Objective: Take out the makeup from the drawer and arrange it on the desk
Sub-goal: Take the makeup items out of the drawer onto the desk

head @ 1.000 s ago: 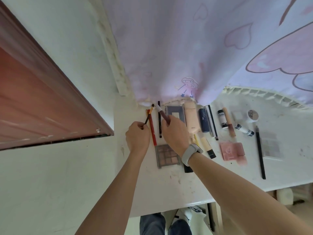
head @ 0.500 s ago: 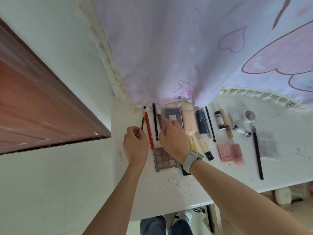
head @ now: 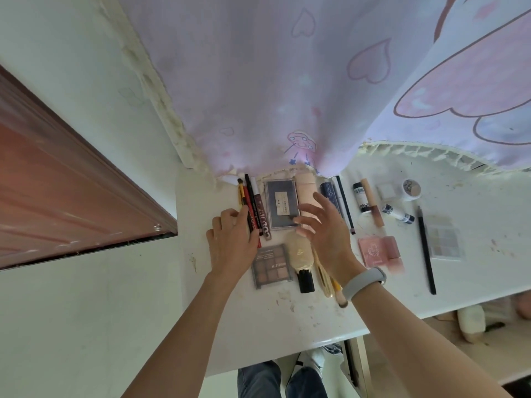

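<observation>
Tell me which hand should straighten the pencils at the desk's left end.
Left. The left hand already rests against the pencils, fingers touching them. The right hand hovers open above the palette, farther off and touching nothing.

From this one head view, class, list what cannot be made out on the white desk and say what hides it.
- Lower ends of the thin red pencil and its neighbours: covered by the left hand.
- Cream slim brushes: partly under the right hand.
- The drawer: none in view.
- Label on the dark rectangular palette: too small to read.
</observation>
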Demonstrator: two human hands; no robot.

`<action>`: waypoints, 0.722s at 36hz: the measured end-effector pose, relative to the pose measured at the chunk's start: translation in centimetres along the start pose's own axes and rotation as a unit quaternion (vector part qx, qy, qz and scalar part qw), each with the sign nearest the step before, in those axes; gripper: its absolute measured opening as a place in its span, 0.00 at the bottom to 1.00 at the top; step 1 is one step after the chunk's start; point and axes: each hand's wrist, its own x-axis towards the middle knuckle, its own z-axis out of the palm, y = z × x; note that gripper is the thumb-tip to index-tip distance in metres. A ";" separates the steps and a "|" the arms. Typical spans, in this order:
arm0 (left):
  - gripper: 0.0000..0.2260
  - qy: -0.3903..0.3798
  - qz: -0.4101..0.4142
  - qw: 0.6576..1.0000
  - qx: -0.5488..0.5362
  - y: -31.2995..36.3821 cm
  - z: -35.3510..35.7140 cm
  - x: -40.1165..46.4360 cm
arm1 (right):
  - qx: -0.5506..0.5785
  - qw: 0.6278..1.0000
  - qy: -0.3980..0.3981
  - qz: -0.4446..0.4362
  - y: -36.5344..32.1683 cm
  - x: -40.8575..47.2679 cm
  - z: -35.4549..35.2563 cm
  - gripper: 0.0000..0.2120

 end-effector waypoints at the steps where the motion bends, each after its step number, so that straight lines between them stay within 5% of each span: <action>1: 0.24 0.004 -0.006 1.000 0.000 0.2 0.0 0.0 | -0.002 1.000 0.002 0.001 0.0 -0.1 -0.4 0.13; 10: 0.14 0.071 0.022 0.994 -0.086 5.0 -0.4 -3.0 | -0.149 0.987 0.006 -0.060 -1.3 -2.5 -5.3 0.13; 17: 0.11 -0.005 0.163 0.979 -0.120 14.0 2.1 -7.4 | -0.206 0.972 0.086 -0.076 -3.5 -6.9 -14.3 0.13; 26: 0.11 -0.134 0.338 0.921 -0.142 25.3 10.5 -15.5 | -0.271 0.932 0.239 -0.036 -4.0 -12.3 -31.6 0.12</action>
